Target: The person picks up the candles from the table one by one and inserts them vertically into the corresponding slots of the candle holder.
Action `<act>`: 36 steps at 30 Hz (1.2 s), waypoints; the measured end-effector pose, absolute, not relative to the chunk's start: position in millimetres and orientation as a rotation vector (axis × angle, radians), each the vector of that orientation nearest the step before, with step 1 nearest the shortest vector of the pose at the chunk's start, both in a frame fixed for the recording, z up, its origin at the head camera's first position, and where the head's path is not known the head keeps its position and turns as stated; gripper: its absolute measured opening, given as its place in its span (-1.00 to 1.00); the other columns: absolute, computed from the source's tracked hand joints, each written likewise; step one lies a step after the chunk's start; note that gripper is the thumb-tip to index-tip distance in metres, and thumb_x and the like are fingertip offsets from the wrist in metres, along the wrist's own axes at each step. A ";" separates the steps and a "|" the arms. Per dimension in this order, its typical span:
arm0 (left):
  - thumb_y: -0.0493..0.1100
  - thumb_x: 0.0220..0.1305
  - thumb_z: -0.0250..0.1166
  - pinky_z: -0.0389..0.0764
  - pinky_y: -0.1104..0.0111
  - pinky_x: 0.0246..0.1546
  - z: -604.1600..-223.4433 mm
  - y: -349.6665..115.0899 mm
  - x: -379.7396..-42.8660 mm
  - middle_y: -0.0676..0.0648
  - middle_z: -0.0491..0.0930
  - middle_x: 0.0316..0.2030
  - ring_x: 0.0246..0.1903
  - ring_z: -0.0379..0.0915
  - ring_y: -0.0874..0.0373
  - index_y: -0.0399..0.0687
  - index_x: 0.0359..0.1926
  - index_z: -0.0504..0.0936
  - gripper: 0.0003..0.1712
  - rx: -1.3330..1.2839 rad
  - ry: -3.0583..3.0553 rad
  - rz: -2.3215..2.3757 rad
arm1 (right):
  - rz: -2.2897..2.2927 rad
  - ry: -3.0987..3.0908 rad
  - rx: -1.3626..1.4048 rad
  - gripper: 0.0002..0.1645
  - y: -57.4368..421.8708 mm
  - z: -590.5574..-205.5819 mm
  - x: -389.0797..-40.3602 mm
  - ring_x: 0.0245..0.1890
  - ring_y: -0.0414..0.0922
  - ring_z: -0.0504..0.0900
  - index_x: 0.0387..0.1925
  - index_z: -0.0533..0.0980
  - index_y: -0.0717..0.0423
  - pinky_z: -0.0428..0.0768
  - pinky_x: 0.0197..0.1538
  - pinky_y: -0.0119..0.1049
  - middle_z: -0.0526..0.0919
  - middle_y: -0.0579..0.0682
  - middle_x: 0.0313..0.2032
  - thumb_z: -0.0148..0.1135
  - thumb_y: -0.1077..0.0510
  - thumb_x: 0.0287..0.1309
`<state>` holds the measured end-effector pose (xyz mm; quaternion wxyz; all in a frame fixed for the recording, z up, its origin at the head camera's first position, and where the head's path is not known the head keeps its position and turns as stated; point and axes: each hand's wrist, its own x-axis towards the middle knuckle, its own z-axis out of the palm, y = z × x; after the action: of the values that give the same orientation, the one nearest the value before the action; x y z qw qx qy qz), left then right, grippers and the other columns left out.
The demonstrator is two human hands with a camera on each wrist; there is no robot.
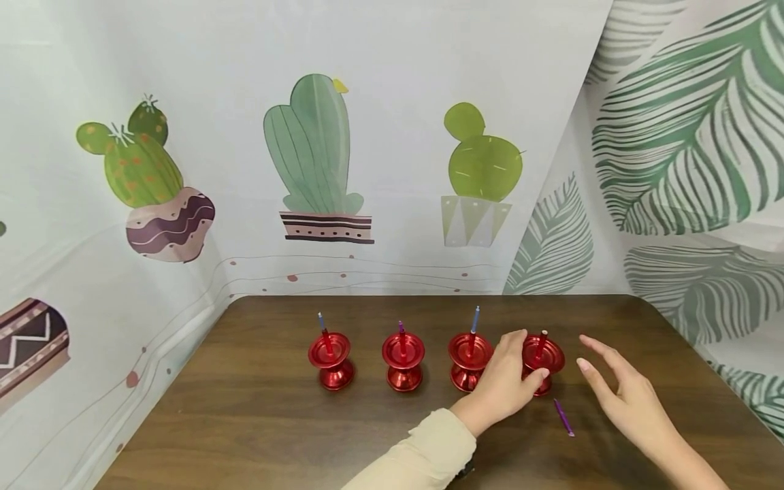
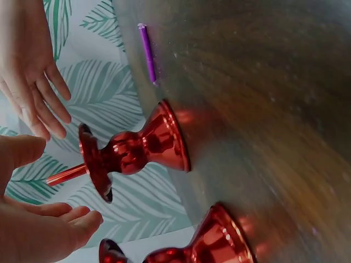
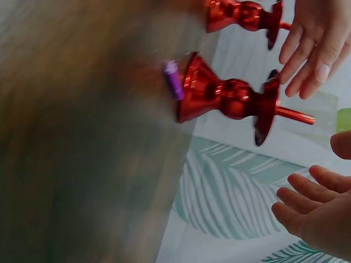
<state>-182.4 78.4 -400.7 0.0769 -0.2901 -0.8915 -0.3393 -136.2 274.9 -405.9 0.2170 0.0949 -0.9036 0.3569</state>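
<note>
The rightmost red metallic candle holder (image 1: 542, 356) stands upright between my two hands, its thin central tube pointing up. On its left side, my left hand (image 1: 503, 381) has its fingers extended and thumb apart, hiding part of the dish and base. The left wrist view shows a gap between that hand's fingers and the holder (image 2: 129, 154). To the right, my right hand (image 1: 627, 398) hovers with spread, relaxed fingers and holds nothing. A purple candle (image 1: 564, 418) lies on the table in front of this holder, between the hands.
Three more red holders stand in a row leftward: one (image 1: 468, 355) with a blue candle (image 1: 476, 319), one (image 1: 403, 361) with a short purple candle (image 1: 401, 327), one (image 1: 331, 359) with a blue candle (image 1: 321, 320). The brown table (image 1: 257, 422) meets a printed cloth (image 1: 398, 136) behind.
</note>
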 end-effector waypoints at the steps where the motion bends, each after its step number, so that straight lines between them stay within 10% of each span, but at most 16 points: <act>1: -0.04 0.29 0.29 0.36 0.43 0.20 -401.1 80.4 -183.2 -0.10 0.31 0.28 0.27 0.26 0.18 -0.25 0.35 0.24 -0.27 -0.857 -2.687 -1.014 | 0.980 -2.501 0.276 -0.44 275.7 -408.7 -136.6 0.24 0.12 0.33 0.35 0.29 0.12 0.34 -0.06 0.40 0.38 0.33 0.24 0.09 0.14 0.37; 5: -0.02 0.29 0.29 0.35 0.41 0.21 -402.1 87.4 -186.9 -0.11 0.28 0.31 0.30 0.23 0.15 -0.27 0.35 0.23 -0.25 -0.810 -2.734 -0.994 | 0.929 -2.494 0.332 -0.43 278.3 -419.4 -139.5 0.32 -0.11 0.21 0.36 0.28 0.15 0.24 0.33 0.00 0.35 0.30 0.26 0.09 0.16 0.36; 9: -0.01 0.28 0.29 0.36 0.39 0.21 -403.0 92.9 -189.4 -0.11 0.28 0.31 0.30 0.23 0.13 -0.28 0.36 0.23 -0.23 -0.767 -2.771 -1.012 | 0.864 -2.491 0.387 -0.43 278.4 -428.0 -144.3 0.29 0.20 0.27 0.32 0.29 0.26 -0.04 0.31 -0.59 0.34 0.35 0.25 0.11 0.18 0.35; 15: -0.01 0.26 0.31 0.37 0.40 0.20 -406.8 97.6 -191.0 -0.11 0.29 0.29 0.28 0.25 0.13 -0.28 0.35 0.24 -0.22 -0.732 -2.804 -0.992 | 0.831 -2.517 0.469 -0.42 277.6 -437.6 -150.9 0.24 0.52 0.15 0.24 0.29 0.46 0.04 0.23 0.39 0.29 0.52 0.21 0.18 0.25 0.28; 36: 0.00 0.23 0.33 0.40 0.46 0.15 -409.3 102.1 -192.5 -0.08 0.32 0.23 0.22 0.31 0.18 -0.27 0.34 0.26 -0.22 -0.672 -2.845 -0.936 | 0.565 -3.096 0.421 -0.17 273.4 -445.9 -150.4 0.16 0.55 0.23 0.10 0.32 0.67 0.29 0.02 0.45 0.25 0.67 0.15 0.25 -0.07 0.20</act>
<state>-192.5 102.1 -409.3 0.0361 -0.2187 -0.9263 -0.3047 -150.4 273.4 -445.9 -0.0166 0.1325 -0.9749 0.1780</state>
